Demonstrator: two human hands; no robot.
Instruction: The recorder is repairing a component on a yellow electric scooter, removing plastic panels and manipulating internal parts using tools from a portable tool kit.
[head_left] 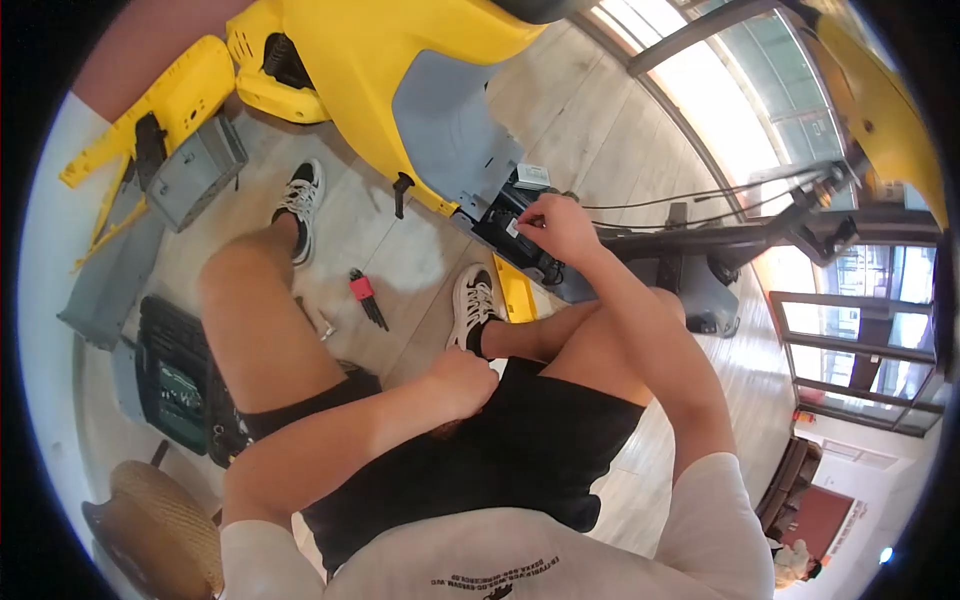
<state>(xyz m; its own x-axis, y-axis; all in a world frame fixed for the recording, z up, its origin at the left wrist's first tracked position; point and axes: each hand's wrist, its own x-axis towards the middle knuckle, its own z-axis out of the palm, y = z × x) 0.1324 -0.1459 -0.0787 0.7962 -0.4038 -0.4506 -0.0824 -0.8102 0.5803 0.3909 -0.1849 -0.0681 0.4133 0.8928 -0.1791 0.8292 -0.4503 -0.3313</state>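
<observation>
My right hand (562, 232) reaches to the opened frame of a yellow scooter (350, 90). Its fingertips pinch together at a black component (497, 226) with a small white label; what they grip is too small to make out. Close beside it sits a small pale box (531, 177), next to the scooter's grey panel (450, 110). Over my lap, my left hand (464, 382) is closed in a fist. A bit of white shows at its edge, but what it holds is hidden.
Hex keys in a red holder (361, 288) lie on the floor between my feet. At the left are an open toolbox (175, 385), grey and yellow panels (200, 165) and a woven seat (150, 520). Cables (690, 205) run toward the right. A yellow strip (514, 290) lies beside my shoe.
</observation>
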